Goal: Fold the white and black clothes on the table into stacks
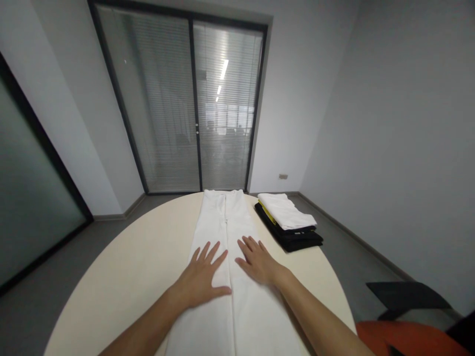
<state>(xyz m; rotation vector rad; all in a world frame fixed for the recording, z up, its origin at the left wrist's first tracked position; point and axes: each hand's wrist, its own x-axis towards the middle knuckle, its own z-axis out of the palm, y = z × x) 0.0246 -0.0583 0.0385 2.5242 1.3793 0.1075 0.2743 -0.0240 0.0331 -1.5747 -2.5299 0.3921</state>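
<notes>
A pair of white trousers (pixel 230 222) lies lengthwise on the round table, its waist end toward the far edge and its lower part running out of view at the bottom. A seam line runs down between the two legs. My left hand (pixel 202 277) rests flat on the left leg, fingers spread. On the right leg lies my right hand (pixel 260 259), also with fingers stretched out. Neither hand grips the fabric.
A stack of folded clothes (pixel 289 222), white on top with yellow and black below, sits at the table's right edge. Cream tabletop (pixel 129 277) shows on the left. An orange and black chair (pixel 404 336) stands at lower right. Beyond are glass doors (pixel 193 109) with blinds.
</notes>
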